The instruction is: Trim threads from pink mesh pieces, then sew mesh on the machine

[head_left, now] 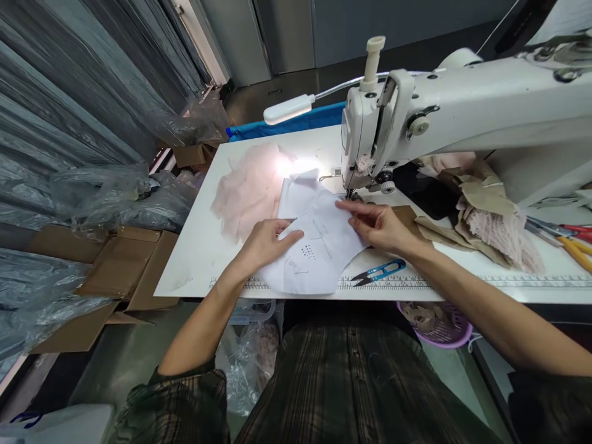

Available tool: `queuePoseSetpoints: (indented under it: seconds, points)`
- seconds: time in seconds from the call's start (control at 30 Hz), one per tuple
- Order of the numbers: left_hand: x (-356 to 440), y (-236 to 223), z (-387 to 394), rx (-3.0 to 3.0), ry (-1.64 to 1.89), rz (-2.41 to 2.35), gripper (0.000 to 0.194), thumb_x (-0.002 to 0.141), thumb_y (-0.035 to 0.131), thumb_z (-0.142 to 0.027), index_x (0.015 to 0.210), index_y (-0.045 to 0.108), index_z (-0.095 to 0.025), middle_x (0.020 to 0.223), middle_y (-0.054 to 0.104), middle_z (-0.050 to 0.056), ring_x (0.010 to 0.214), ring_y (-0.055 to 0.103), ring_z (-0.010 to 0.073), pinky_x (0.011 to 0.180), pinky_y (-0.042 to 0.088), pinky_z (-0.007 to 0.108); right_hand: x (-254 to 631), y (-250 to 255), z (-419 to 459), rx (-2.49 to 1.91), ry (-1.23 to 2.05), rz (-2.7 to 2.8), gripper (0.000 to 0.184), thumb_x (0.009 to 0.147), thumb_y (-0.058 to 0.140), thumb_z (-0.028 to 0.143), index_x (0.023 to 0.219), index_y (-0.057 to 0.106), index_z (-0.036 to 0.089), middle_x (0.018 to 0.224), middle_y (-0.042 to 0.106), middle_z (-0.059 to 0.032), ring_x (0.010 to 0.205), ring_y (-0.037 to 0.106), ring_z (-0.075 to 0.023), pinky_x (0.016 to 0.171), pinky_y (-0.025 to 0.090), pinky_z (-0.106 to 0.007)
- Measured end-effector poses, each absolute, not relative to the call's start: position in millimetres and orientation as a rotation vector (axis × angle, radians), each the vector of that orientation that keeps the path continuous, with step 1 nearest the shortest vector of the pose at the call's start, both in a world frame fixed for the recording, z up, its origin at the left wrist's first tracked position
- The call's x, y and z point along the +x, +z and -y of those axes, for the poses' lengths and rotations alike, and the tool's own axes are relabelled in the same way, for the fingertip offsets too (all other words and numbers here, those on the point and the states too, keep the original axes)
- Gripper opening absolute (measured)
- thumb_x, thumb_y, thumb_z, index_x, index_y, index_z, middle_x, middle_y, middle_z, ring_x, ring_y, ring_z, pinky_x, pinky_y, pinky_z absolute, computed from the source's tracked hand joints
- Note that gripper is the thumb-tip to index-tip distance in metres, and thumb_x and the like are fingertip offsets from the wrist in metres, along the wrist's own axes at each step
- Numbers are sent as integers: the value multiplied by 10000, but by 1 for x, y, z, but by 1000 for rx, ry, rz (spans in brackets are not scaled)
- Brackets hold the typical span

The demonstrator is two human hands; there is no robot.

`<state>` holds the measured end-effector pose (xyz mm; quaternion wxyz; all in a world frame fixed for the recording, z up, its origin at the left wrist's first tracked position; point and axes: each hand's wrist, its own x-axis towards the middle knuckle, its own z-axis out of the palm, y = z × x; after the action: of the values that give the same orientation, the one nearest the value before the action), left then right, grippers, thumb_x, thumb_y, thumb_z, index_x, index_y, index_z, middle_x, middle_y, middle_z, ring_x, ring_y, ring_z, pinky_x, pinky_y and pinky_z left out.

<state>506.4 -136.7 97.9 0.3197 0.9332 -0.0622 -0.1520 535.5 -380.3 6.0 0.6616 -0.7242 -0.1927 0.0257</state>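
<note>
A white cloth piece (308, 246) with dark pen marks lies beside the needle of a sewing machine (358, 142), its right edge close to the presser foot (351, 196). My left hand (266, 246) grips its left side, thumb on top and fingers partly hidden under a fold. On the right edge rests my right hand (377, 225), index finger stretched out towards the needle and the other fingers bent loosely. Blue thread snips (380, 271) lie just below that hand. Left of the white cloth spreads a heap of sheer pink fabric (247, 191).
A printed ruler strip (531, 282) runs along the table's front edge. Brown and lacy scraps (490, 216), a black item (428, 188) and orange-handled scissors (573, 246) lie to the right. A small lamp (289, 110) lights the table. Cardboard boxes (123, 259) stand at left; a purple basket (446, 336) sits below.
</note>
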Motion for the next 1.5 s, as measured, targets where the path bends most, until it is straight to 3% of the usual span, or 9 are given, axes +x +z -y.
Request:
queuePoseSetpoints:
  seconds: [0.13, 0.23, 0.33, 0.43, 0.57, 0.77, 0.9, 1.17, 1.5]
  points:
    - [500, 106, 143, 3214, -49, -16, 429, 862, 558, -564, 766, 663, -160, 753, 661, 121, 781, 634, 314, 640, 421, 368, 533, 7, 372, -2078, -93, 574, 471, 830, 471, 126, 1263, 647, 184, 1283, 611, -113, 1180, 562, -284, 1025, 445, -455]
    - [495, 108, 156, 3418, 486, 8, 375, 908, 537, -482, 895, 656, -126, 886, 658, 187, 841, 616, 331, 656, 421, 385, 529, 11, 370, -2369, -74, 580, 445, 840, 480, 148, 1246, 653, 205, 1189, 611, -130, 970, 618, -290, 806, 516, -420]
    - [496, 93, 176, 3294, 817, 593, 266, 970, 456, -304, 936, 655, -131, 1005, 671, 185, 848, 613, 273, 695, 440, 372, 528, 16, 371, -2553, -82, 594, 361, 876, 500, 218, 1192, 676, 209, 1139, 579, -147, 851, 610, -264, 627, 486, -345]
    - [508, 64, 197, 3099, 690, 1150, 275, 975, 397, -167, 1113, 628, -108, 1214, 642, 185, 1010, 623, 260, 819, 471, 374, 534, 17, 379, -2563, -165, 734, 277, 892, 522, 228, 1084, 715, 176, 1095, 593, -150, 917, 598, -267, 672, 483, -342]
    - [547, 45, 206, 3160, 215, 1180, 403, 977, 413, -274, 1271, 526, -23, 1360, 532, 249, 1262, 514, 330, 998, 439, 428, 548, 7, 393, -2405, -276, 985, 215, 888, 548, 179, 978, 742, 158, 1017, 671, -125, 1020, 574, -278, 862, 463, -411]
    - [606, 82, 202, 3014, -412, 1161, 442, 886, 527, -371, 1290, 545, -192, 1282, 570, 113, 1118, 592, 271, 893, 495, 365, 547, -8, 391, -2274, -328, 977, 245, 914, 562, 260, 1069, 722, 160, 1211, 667, -126, 1115, 544, -314, 908, 419, -486]
    - [616, 78, 212, 2956, -265, 1109, 277, 882, 496, -275, 1079, 654, -162, 1099, 609, 106, 997, 607, 244, 860, 481, 353, 544, -7, 386, -2251, -290, 997, 258, 925, 574, 276, 1119, 704, 164, 1203, 674, -124, 1115, 533, -309, 915, 391, -492]
    - [620, 48, 209, 2767, -45, 818, 329, 767, 722, -476, 960, 715, -209, 984, 637, 54, 894, 599, 224, 753, 463, 326, 545, -13, 398, -2202, -332, 923, 194, 920, 610, 315, 993, 745, 195, 1027, 716, -75, 1043, 559, -277, 892, 403, -444]
    - [628, 53, 214, 2689, -172, 825, 120, 821, 609, -193, 817, 728, -205, 823, 625, 32, 791, 561, 188, 726, 423, 331, 539, -11, 402, -2188, -254, 882, 214, 926, 606, 311, 1069, 734, 215, 1110, 693, -82, 1105, 558, -289, 938, 428, -491]
